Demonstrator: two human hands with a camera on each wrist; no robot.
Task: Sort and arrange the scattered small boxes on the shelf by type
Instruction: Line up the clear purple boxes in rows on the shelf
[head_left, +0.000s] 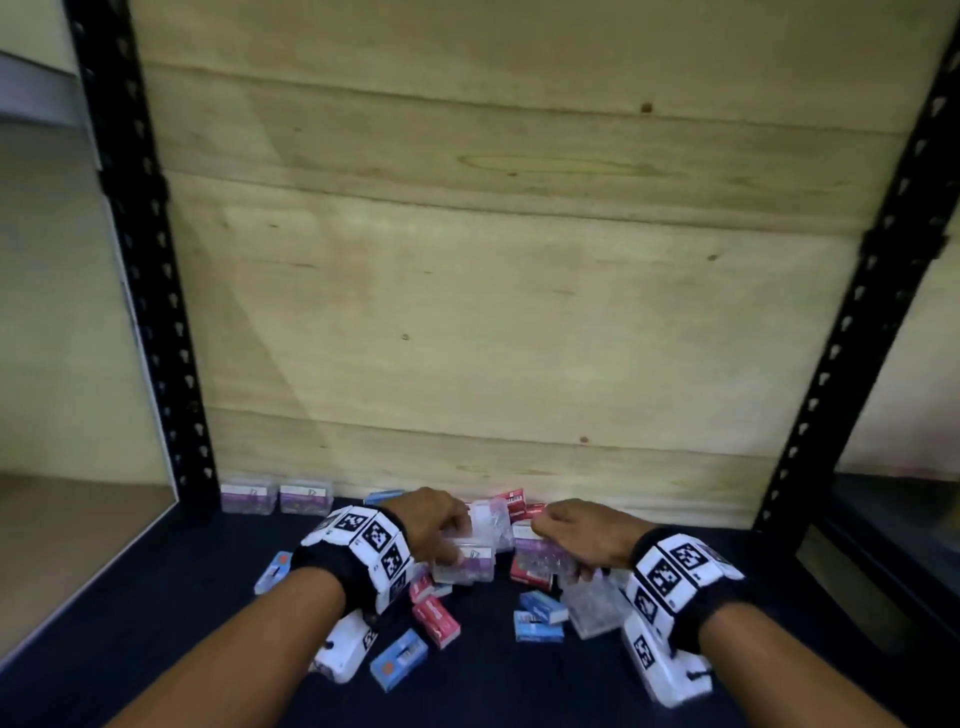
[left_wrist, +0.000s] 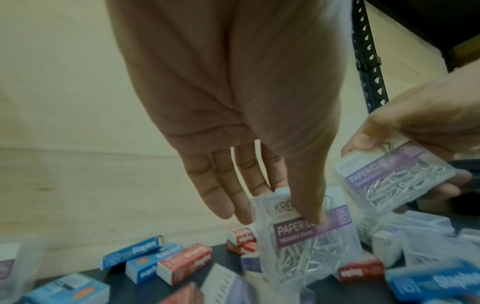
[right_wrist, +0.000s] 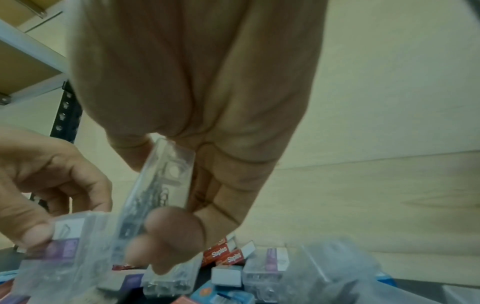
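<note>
Left hand (head_left: 434, 525) pinching clear paper-clip box (head_left: 464, 564), thumb on label. Right hand (head_left: 579, 535) curled round second clip box (head_left: 540, 558). Both above scattered staple boxes (head_left: 435, 621) on shelf (head_left: 156, 597).

My forearms are bare; no sleeves in sight. Behind my left hand (head_left: 431, 525) sits a black wristband (head_left: 332, 566) ringed with white square tiles (head_left: 376, 540), each printed with a black-and-white coded marker. Beneath that wrist hangs a white rounded camera housing (head_left: 343, 647) bearing one more marker. Behind my right hand (head_left: 587, 535) an identical black band (head_left: 711, 603) carries the same white marker tiles (head_left: 675, 566), with a white housing (head_left: 670, 670) slung below.
</note>
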